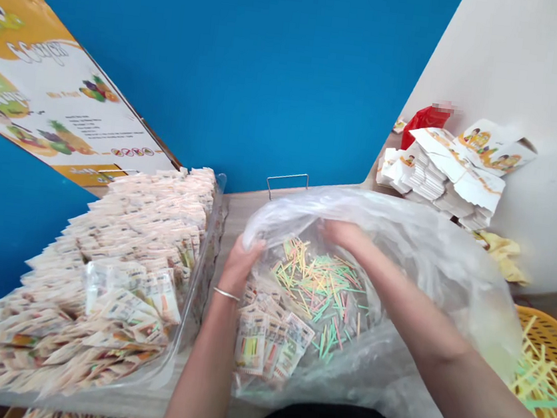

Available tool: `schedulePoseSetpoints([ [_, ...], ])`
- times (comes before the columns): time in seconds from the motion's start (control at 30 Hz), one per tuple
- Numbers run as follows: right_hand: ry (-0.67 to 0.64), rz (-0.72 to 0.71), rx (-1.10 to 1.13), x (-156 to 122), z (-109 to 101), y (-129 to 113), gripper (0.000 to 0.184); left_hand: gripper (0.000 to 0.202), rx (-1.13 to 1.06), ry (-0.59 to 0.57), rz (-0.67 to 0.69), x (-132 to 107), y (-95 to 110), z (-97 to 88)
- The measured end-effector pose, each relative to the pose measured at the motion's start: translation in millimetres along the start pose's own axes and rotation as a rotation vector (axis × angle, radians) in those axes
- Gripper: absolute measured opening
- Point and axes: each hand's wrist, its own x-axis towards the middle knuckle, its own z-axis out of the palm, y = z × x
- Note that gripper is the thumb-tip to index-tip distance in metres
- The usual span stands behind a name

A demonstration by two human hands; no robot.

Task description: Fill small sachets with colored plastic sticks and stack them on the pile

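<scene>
A big clear plastic bag (433, 267) lies in front of me, holding several pastel sticks (320, 287) and small printed packets (268, 342). My left hand (242, 258) grips the bag's left rim, fingers curled over the plastic. My right hand (343, 233) reaches into the bag's mouth at the far side, fingers closed on the plastic above the sticks. A thin bangle circles my left wrist.
A clear tray (193, 293) heaped with printed packets (100, 269) stands on the left. Folded printed cartons (443, 174) are stacked at the back right. An orange basket (554, 348) with more sticks sits at the right edge. A blue wall and a poster stand behind.
</scene>
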Motion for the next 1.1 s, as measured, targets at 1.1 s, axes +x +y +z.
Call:
schedulePoseSetpoints([
  [1.1, -0.11, 0.108, 0.14, -21.8, 75.7, -63.3, 0.026, 0.07, 0.706, 0.44, 0.579, -28.1, 39.1, 13.7],
])
